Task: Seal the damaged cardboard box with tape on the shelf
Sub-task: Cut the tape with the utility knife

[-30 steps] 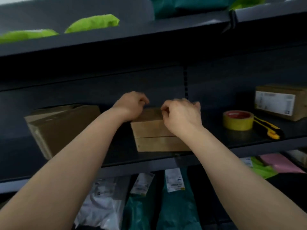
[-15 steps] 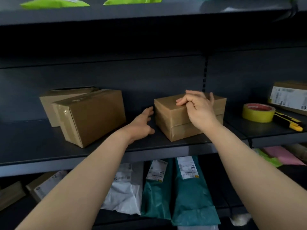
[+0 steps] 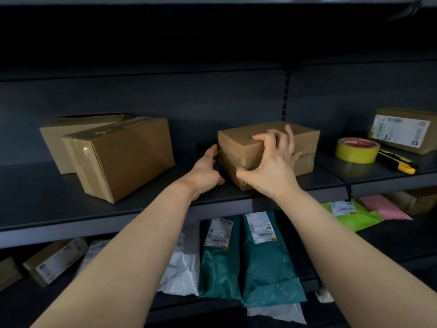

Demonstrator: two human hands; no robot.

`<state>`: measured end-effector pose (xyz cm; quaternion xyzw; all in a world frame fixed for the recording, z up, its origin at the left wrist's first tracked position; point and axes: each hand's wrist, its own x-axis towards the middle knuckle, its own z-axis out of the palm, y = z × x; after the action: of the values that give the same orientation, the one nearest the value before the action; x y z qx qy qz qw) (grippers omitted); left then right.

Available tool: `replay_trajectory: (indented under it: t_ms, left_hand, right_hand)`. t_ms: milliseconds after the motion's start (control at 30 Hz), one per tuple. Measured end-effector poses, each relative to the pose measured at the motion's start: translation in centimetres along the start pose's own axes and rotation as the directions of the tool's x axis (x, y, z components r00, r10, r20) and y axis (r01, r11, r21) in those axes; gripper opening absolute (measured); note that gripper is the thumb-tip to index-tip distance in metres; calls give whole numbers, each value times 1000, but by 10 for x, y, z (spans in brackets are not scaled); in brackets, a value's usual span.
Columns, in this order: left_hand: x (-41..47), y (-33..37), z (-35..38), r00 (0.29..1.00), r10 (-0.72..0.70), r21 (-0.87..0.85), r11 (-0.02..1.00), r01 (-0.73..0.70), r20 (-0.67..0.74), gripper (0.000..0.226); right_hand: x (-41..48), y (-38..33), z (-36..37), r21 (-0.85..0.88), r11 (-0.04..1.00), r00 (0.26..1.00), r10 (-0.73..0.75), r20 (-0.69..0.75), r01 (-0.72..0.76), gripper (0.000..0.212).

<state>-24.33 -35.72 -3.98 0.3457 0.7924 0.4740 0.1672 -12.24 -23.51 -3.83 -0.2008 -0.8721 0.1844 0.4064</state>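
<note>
Head view of a dark metal shelf (image 3: 42, 200). The small cardboard box (image 3: 233, 155), its faces crossed by brown tape, stands on the shelf board at the centre with one corner turned toward the viewer. The right hand (image 3: 272, 169) grips the box over that near corner in a claw-like hold: curled fingertips (image 3: 256, 138) rest on the top face and its edge, and the thumb lies against the lower part of the front face. The left hand (image 3: 205, 169) lies relaxed on the shelf just left of the box, its straight fingers (image 3: 211, 151) touching the box's left end and curled round nothing. The box thus sits between the two hands. The yellow tape roll (image 3: 357, 150) lies flat to the right, apart from the box, with a yellow-and-black utility knife (image 3: 397, 160) just beside it and a labelled box (image 3: 402, 131) behind. Two larger boxes (image 3: 120, 157) stand to the left. Teal mailer bags (image 3: 264, 256) lie on the shelf below.
</note>
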Motion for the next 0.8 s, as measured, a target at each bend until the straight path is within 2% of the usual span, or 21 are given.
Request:
replay_trajectory:
  t_ms: [67, 133, 200, 267, 300, 333, 367, 433, 500, 567, 633, 733, 800]
  left_hand:
    - [-3, 2, 3, 1000, -10, 25, 1000, 9, 24, 109]
    - [-7, 5, 4, 998, -12, 23, 1000, 11, 57, 113]
    - [-10, 7, 4, 998, 20, 11, 1000, -20, 62, 114]
    - [-13, 10, 7, 994, 60, 15, 998, -61, 90, 117]
    - [-13, 10, 9, 991, 69, 16, 997, -71, 116, 125]
    - [-12, 11, 12, 989, 75, 19, 997, -79, 127, 134]
    - [-10, 10, 15, 990, 74, 35, 996, -79, 119, 142]
    - [-9, 14, 22, 996, 70, 65, 995, -74, 62, 148]
    - [-10, 20, 31, 997, 70, 39, 997, -70, -10, 129]
    - [-11, 31, 35, 990, 54, -78, 995, -65, -133, 86]
    - [-9, 50, 28, 953, -23, -249, 967, -56, -301, 51]
    - [2, 79, 2, 882, -171, -373, 928, -5, -439, 41]
    - [7, 89, -8, 876, -228, -405, 913, 40, -426, 43]
  right_hand:
    - [3, -11, 4, -87, 994, 998, 62, -31, -64, 74]
    - [8, -18, 4, -97, 988, 993, 114, -31, -116, 69]
    - [10, -15, 0, 50, 992, 990, 119, -76, -115, 58]
    - [9, 1, -7, 222, 970, 955, 156, -253, -99, 47]
    - [8, 14, -9, 290, 948, 915, 225, -335, -127, 47]
    - [9, 28, -12, 364, 910, 879, 329, -345, -197, 52]
    - [12, 42, -14, 443, 844, 852, 448, -270, -303, 60]
    - [19, 65, -16, 496, 691, 793, 609, -6, -527, 73]
    - [23, 75, -21, 407, 665, 768, 617, 173, -626, 70]
    - [25, 75, -32, 404, 715, 812, 565, 146, -570, 55]
    - [27, 72, -45, 481, 776, 884, 467, -4, -408, 39]
    - [37, 57, -68, 594, 786, 918, 347, -192, -173, 19]
    - [44, 52, -73, 655, 740, 938, 317, -139, -153, 17]
